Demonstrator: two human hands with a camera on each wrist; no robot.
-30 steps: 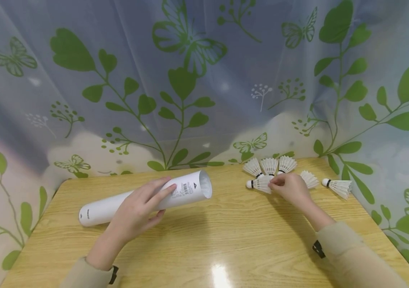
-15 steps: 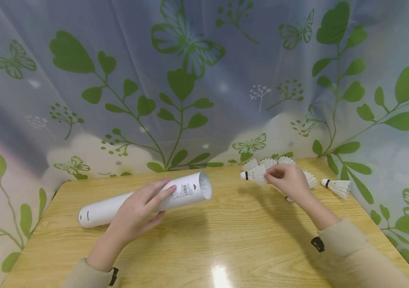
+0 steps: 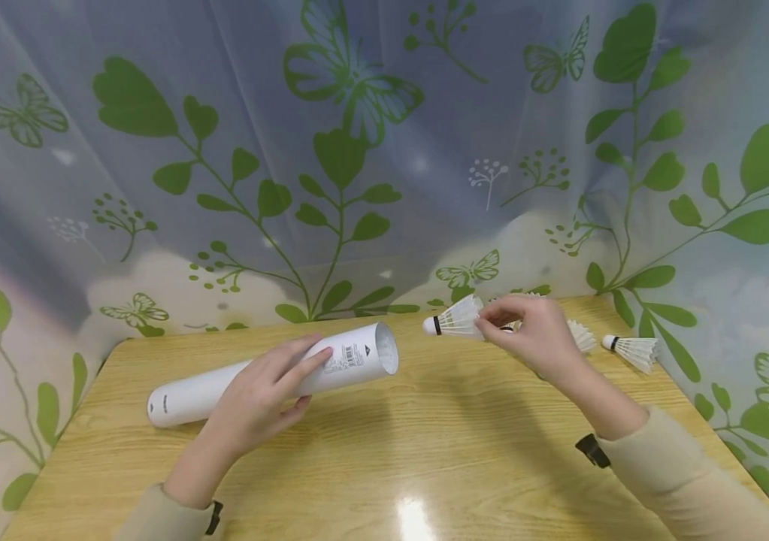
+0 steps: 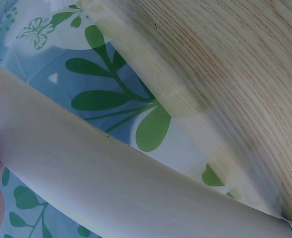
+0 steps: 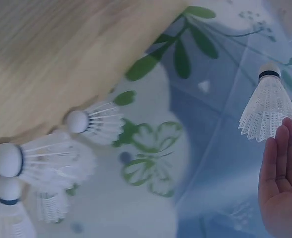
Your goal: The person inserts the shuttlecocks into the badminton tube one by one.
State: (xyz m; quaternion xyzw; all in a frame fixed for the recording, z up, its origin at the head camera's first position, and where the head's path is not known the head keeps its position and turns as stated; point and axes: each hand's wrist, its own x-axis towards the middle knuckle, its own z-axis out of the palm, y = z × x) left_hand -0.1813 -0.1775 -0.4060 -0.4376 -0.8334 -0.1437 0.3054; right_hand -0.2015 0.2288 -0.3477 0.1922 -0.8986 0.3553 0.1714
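My left hand (image 3: 262, 398) grips a white cardboard shuttlecock tube (image 3: 357, 353) from above. The tube lies slanted, its open end raised to the right. In the left wrist view the tube (image 4: 111, 168) crosses the picture, with parts of my fingers at the left edge. Between thumb and fingers, my right hand (image 3: 540, 334) pinches a white shuttlecock (image 3: 458, 317) by its skirt. Its cork points left toward the tube's mouth, a short gap away. The right wrist view shows the pinched shuttlecock (image 5: 268, 106) beyond my fingertips.
Several more shuttlecocks (image 5: 41, 161) lie at the table's back right, partly hidden behind my right hand in the head view. One shuttlecock (image 3: 633, 352) rests apart near the right edge. A leaf-printed curtain (image 3: 384, 225) hangs behind the wooden table (image 3: 357, 466).
My right hand has lifted the shuttlecock off the group and carried it left and up toward the tube's open end. The left hand and the tube have stayed in place.
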